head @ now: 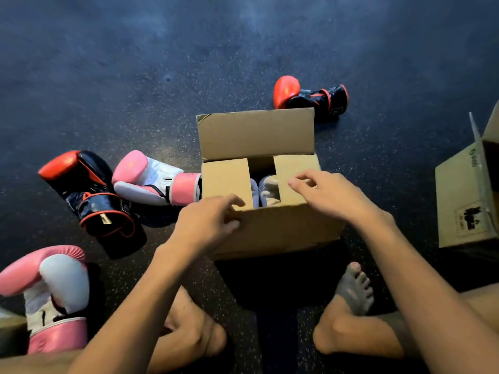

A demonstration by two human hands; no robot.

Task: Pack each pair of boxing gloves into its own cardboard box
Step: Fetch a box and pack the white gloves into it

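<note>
A cardboard box (270, 228) stands on the floor in front of me, its two side flaps folded in and its far flap upright. Pale grey gloves (266, 190) show through the gap between the flaps. My left hand (208, 220) rests at the near left edge of the box, fingers loosely bent over the left flap. My right hand (324, 193) hovers over the right flap with relaxed fingers, holding nothing. One pink and white glove (154, 179) lies left of the box, another (51, 290) at the near left. A black and red glove (89, 195) lies beside them, its mate (307, 97) behind the box.
A second cardboard box (464, 201) stands open at the right edge. My bare feet (351, 314) rest on the dark speckled floor (135, 63) just below the box. Open floor stretches beyond the gloves.
</note>
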